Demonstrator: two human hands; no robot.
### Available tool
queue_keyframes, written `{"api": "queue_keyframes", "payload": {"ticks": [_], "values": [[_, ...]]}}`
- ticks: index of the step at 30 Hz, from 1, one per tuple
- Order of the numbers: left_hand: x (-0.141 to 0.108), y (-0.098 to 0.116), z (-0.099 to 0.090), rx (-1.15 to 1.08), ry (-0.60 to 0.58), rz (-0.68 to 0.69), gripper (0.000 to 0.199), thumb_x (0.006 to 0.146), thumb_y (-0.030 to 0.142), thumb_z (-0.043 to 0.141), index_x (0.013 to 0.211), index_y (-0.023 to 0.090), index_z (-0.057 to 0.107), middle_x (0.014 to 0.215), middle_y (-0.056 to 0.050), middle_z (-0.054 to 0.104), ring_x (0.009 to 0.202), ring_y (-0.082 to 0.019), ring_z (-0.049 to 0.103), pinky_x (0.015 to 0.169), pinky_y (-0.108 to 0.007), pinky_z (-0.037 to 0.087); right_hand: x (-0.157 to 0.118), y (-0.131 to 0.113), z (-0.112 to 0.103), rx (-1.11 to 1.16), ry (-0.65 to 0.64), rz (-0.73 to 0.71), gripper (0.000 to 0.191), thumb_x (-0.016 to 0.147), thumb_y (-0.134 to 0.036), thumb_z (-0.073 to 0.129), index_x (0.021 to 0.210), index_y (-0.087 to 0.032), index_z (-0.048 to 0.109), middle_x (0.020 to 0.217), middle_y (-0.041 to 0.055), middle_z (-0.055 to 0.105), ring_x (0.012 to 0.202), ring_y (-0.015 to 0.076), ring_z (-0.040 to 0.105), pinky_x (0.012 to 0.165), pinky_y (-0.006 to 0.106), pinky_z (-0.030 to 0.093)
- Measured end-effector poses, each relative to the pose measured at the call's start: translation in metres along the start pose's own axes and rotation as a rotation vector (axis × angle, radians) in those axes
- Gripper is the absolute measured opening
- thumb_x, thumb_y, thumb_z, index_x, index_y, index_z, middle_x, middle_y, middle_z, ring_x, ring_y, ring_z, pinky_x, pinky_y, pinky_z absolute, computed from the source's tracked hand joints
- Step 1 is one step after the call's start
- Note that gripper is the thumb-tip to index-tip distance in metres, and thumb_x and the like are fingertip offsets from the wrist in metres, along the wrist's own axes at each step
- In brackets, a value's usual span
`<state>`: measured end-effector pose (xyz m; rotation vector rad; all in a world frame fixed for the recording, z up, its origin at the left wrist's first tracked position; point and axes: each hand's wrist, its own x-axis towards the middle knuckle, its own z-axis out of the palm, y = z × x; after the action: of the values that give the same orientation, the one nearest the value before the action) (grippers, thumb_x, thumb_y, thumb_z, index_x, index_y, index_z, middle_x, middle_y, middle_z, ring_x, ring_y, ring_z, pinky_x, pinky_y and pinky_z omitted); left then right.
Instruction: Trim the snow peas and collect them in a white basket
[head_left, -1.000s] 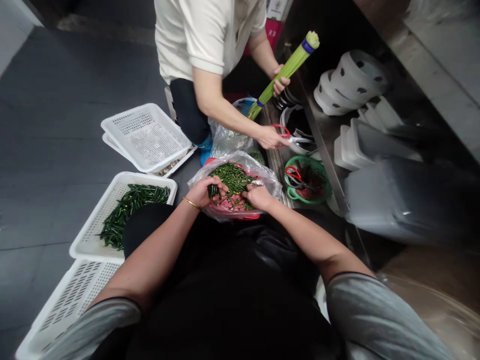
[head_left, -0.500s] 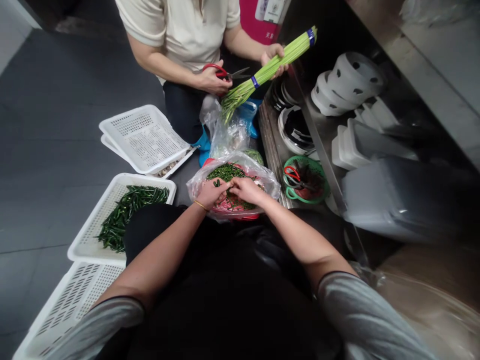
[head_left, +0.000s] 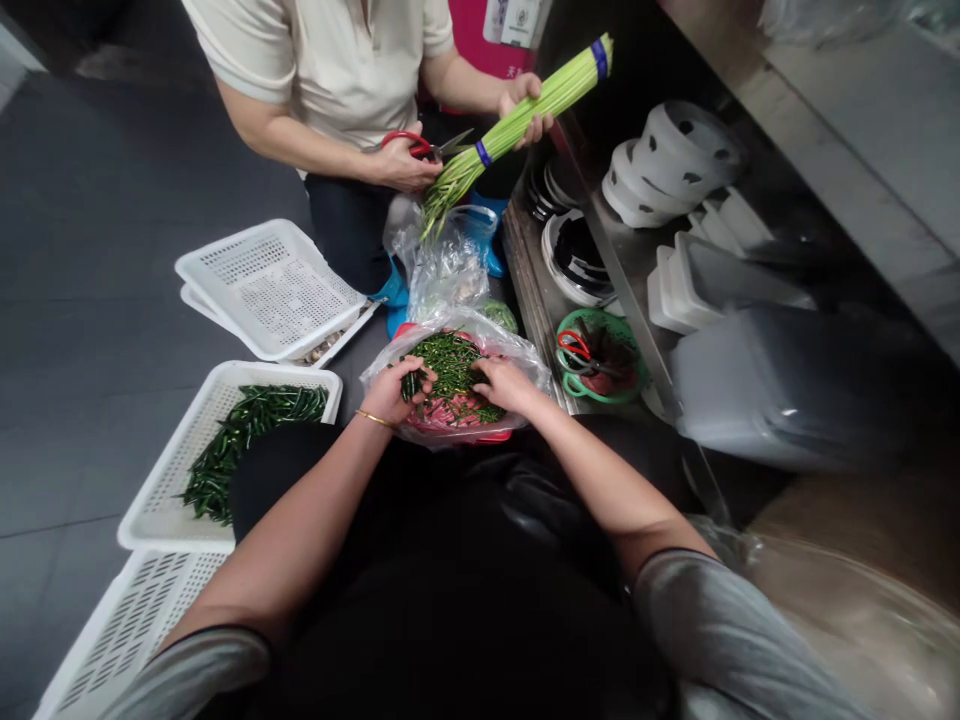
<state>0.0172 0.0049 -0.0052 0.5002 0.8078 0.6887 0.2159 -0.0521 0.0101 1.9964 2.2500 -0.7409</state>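
Observation:
My left hand (head_left: 396, 392) is closed around a few dark green chilies (head_left: 412, 384), at the left side of a clear plastic bag (head_left: 536, 362) that lines something red. In the bag lies a heap of thin green pieces (head_left: 448, 362), like small chilies or stems; their exact kind is too small to tell. My right hand (head_left: 504, 384) is at the heap's right edge, fingers apart and slightly bent, with nothing visible held. To the left, a white perforated basket (head_left: 161, 490) holds many dark green chilies (head_left: 240, 440).
Opposite, a person (head_left: 352, 70) holds red-handled scissors (head_left: 420, 145) and a banded bundle of long green stalks (head_left: 517, 122). White baskets (head_left: 270, 285) lie at left. At right, a green colander (head_left: 577, 385) with scissors stands under a metal shelf (head_left: 637, 300) bearing white tubs (head_left: 671, 165).
My hands were together over the heap; now they are apart, left hand leftward with chilies showing, right hand rightward with its fingers spread. The whole view has shifted slightly.

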Motion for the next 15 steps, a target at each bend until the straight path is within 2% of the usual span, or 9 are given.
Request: {"api": "queue_keyframes", "payload": {"ticks": [2, 3, 7, 9, 13, 15], "values": [[-0.002, 0.003, 0.001, -0.021, -0.038, 0.008, 0.015, 0.063, 0.023, 0.063, 0.069, 0.015, 0.052, 0.065, -0.006, 0.066, 0.048, -0.011, 0.055, 0.035, -0.016, 0.027, -0.007, 0.010, 0.007, -0.123, -0.077, 0.050, 0.031, 0.084, -0.020, 0.058, 0.114, -0.015, 0.059, 0.121, 0.0191, 0.055, 0.097, 0.0279, 0.063, 0.079, 0.037, 0.050], [-0.003, 0.005, 0.002, -0.023, -0.053, 0.012, 0.015, 0.063, 0.022, 0.062, 0.073, 0.014, 0.054, 0.066, -0.006, 0.066, 0.048, -0.011, 0.055, 0.035, -0.017, 0.028, -0.011, 0.012, 0.011, -0.131, -0.108, 0.043, 0.029, 0.082, -0.020, 0.059, 0.110, -0.016, 0.063, 0.121, 0.0191, 0.055, 0.093, 0.0284, 0.065, 0.077, 0.038, 0.050], [-0.004, 0.008, 0.001, -0.015, -0.073, 0.026, 0.021, 0.062, 0.021, 0.066, 0.079, 0.013, 0.058, 0.059, -0.002, 0.062, 0.045, -0.009, 0.051, 0.035, -0.015, 0.028, -0.022, 0.015, 0.015, -0.158, -0.220, 0.009, 0.014, 0.077, -0.017, 0.062, 0.086, -0.022, 0.072, 0.103, 0.0113, 0.066, 0.086, 0.0257, 0.066, 0.073, 0.033, 0.050], [-0.002, 0.007, -0.001, -0.006, -0.077, 0.034, 0.021, 0.062, 0.023, 0.069, 0.077, 0.012, 0.060, 0.055, 0.000, 0.057, 0.042, -0.007, 0.047, 0.034, -0.014, 0.024, -0.016, 0.017, 0.008, -0.154, -0.196, 0.034, 0.015, 0.078, -0.015, 0.060, 0.085, -0.020, 0.072, 0.097, 0.0120, 0.068, 0.090, 0.0272, 0.065, 0.076, 0.034, 0.049], [0.000, 0.004, -0.003, 0.060, -0.068, 0.045, 0.024, 0.064, 0.029, 0.073, 0.073, 0.010, 0.062, 0.051, 0.002, 0.051, 0.037, -0.004, 0.038, 0.031, -0.014, 0.017, 0.016, 0.017, 0.003, -0.078, -0.056, 0.104, 0.022, 0.088, -0.025, 0.051, 0.099, -0.017, 0.068, 0.107, 0.0150, 0.066, 0.103, 0.0274, 0.061, 0.084, 0.035, 0.046], [0.000, 0.003, -0.002, 0.093, -0.057, 0.047, 0.024, 0.064, 0.031, 0.074, 0.071, 0.011, 0.062, 0.051, 0.002, 0.050, 0.036, -0.004, 0.037, 0.031, -0.014, 0.017, 0.032, 0.014, 0.008, -0.004, -0.018, 0.132, 0.018, 0.085, -0.027, 0.057, 0.090, -0.015, 0.068, 0.104, 0.0158, 0.067, 0.101, 0.0270, 0.061, 0.085, 0.034, 0.046]]}}
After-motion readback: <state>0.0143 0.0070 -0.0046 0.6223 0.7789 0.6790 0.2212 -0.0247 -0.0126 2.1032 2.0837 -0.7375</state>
